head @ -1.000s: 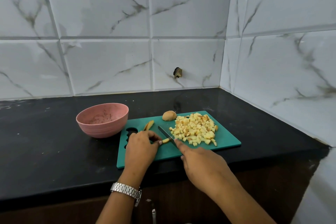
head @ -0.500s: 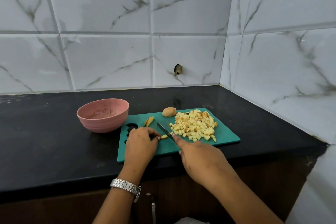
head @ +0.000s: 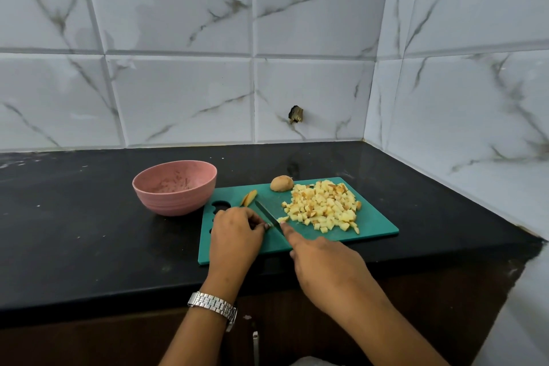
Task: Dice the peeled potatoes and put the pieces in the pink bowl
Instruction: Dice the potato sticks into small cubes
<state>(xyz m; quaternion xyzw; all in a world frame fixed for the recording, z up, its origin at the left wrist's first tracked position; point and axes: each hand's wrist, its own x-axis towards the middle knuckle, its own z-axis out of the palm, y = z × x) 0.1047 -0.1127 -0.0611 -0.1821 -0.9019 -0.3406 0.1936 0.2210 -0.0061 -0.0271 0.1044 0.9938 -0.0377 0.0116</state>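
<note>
Left hand [head: 234, 235] curled by blade, any stub beneath hidden | right hand [head: 323, 264] grips knife [head: 267, 215] | diced potato [head: 322, 206] heaped right on board [head: 371, 226], pink bowl [head: 175, 187] left | risk: fingertips crowd the edge, so a chop could nick them

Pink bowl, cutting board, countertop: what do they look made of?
Pink bowl: matte, faintly speckled, ridged lower wall; probably plastic or a fibre composite, not glazed ceramic.
Cutting board: thin, flat, teal, matte, with moulded cut-out holes; most likely plastic.
Countertop: black and glossy, reflecting the wall; looks like polished stone, possibly granite.
</note>
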